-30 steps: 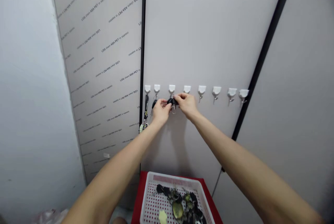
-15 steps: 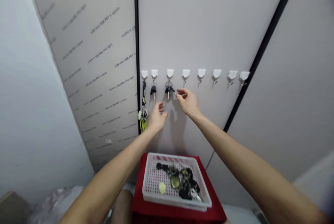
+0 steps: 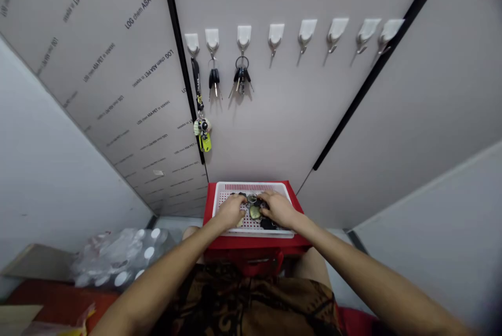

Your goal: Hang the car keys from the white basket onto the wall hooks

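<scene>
My left hand [image 3: 231,211] and my right hand [image 3: 278,209] are both down inside a white perforated plastic basket [image 3: 251,186], resting on a pile of keys and key fobs [image 3: 254,212]. The hands cover most of the pile, and their fingertips are hidden among the keys. Above, a row of several white adhesive wall hooks [image 3: 275,33] runs along the panel. A black key bunch on a ring [image 3: 242,74] hangs from the third hook, a black key [image 3: 214,79] from the second, and a black lanyard with a green fob [image 3: 203,135] from the first.
The basket sits on a red stool [image 3: 254,244] against the wall panels, directly above my patterned shorts [image 3: 243,304]. Black seam strips [image 3: 353,93] divide the panels. Shrink-wrapped bottles [image 3: 121,257] lie on the floor at lower left, beside cardboard [image 3: 39,262].
Both hands have dropped from the hooks into the basket. The key bunch, earlier held at the third hook, now hangs there alone. The view has tilted downward.
</scene>
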